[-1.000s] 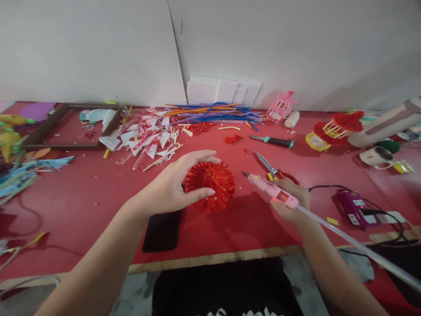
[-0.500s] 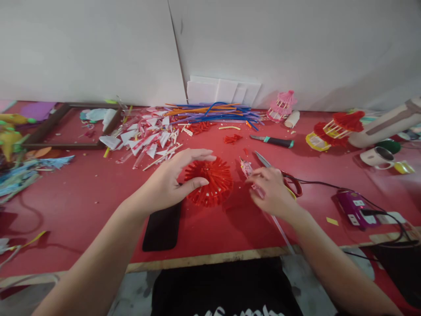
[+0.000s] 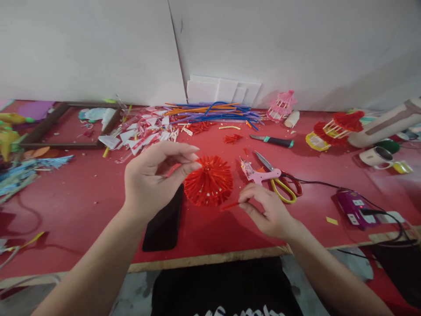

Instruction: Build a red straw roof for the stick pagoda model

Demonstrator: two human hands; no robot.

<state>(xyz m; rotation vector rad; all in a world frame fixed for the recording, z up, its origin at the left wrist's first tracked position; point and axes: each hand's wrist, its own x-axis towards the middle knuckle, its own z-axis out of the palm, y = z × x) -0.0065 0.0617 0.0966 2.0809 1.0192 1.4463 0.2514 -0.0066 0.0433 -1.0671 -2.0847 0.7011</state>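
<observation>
Between thumb and fingers, my right hand (image 3: 265, 208) pinches a short piece of red pipe cleaner (image 3: 229, 206) at one end. Its other end points left, close to the near edge of a round, spoked red pipe-cleaner piece (image 3: 210, 184) lying on the table. At the upper left of that piece hovers my left hand (image 3: 161, 175), its fingers curved and a small gap between thumb and fingertips; nothing shows in it. Just beyond my right hand lie a pink glue gun (image 3: 259, 175) and scissors (image 3: 284, 191) with red and yellow handles.
A black phone (image 3: 162, 224) lies under my left wrist. Pipe cleaners (image 3: 213, 113), glue sticks and scraps (image 3: 148, 129) line the back. A utility knife (image 3: 272, 141), a red and yellow pavilion model (image 3: 335, 129), a mug (image 3: 376, 157) and a purple power strip (image 3: 357, 210) are to the right.
My right hand has come away from the glue gun toward me and now shows a red pipe-cleaner piece. My left hand has drawn back leftward, its thumb and fingers closer together.
</observation>
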